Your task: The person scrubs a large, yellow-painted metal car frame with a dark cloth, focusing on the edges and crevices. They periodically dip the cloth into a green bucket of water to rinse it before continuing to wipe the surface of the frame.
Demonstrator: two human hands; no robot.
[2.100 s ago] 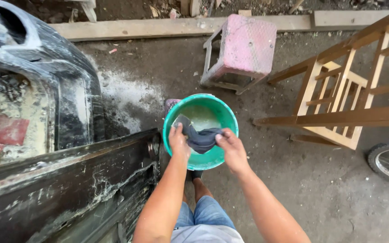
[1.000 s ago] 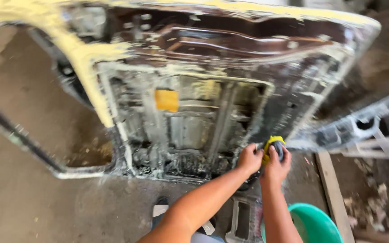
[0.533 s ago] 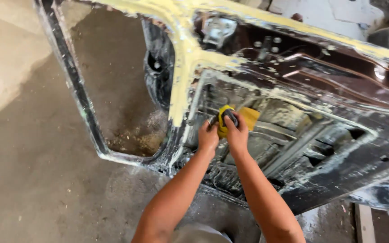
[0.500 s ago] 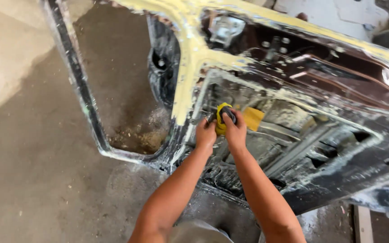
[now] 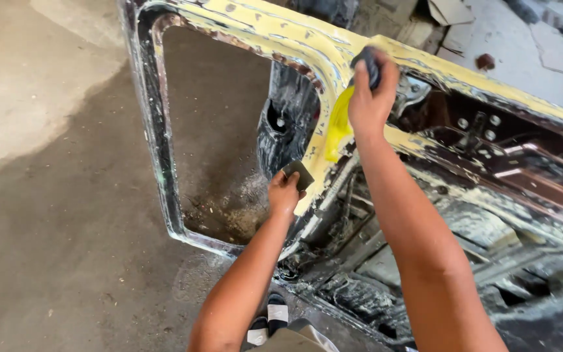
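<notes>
Head view — right hand (image 5: 371,98) clamped on wet yellow cloth (image 5: 339,124), left hand (image 5: 284,193) pinching dark sanding sheet (image 5: 298,175) — soapy door frame (image 5: 281,32).

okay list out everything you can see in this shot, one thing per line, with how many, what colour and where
car door: one, dark with yellow-primed frame, lying across centre and right
sanding pad: one, dark grey, in the left hand against the frame
cloth: one, yellow, hanging from the right hand
dark wad: one, black, gripped in the right hand
concrete floor: grey, left side
debris: pale scraps, top right
sandals: two, black and white, bottom centre
left hand: at frame's lower pillar
right hand: on frame's top corner
</notes>
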